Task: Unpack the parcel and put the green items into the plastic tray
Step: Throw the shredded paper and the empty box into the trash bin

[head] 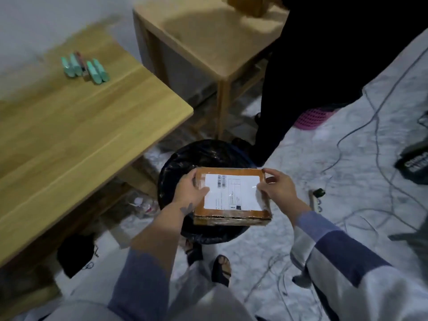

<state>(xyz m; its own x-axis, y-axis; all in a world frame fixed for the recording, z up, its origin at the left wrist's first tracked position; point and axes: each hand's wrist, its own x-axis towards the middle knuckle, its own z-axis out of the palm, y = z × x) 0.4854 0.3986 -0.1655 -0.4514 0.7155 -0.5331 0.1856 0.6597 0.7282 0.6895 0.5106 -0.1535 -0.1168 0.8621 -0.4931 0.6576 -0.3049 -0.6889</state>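
Observation:
A flat brown cardboard parcel [231, 214] with a white shipping label is held level above a bin lined with a black bag [208, 154]. My left hand [190, 188] grips its left edge, thumb on the label. On the right edge and far corner sits my right hand [278, 186]. Several green stick-shaped items [84, 67], with a darker one among them, lie together on the wooden table [81, 126] at the far left. No plastic tray can be told apart for sure.
A wooden chair [208, 42] stands beyond the table. Another person in black [312, 72] stands right of it, with a pink basket [312, 118] behind. Cables [370, 147] and a power strip [315, 200] lie on the pale floor. My sandalled feet are below the bin.

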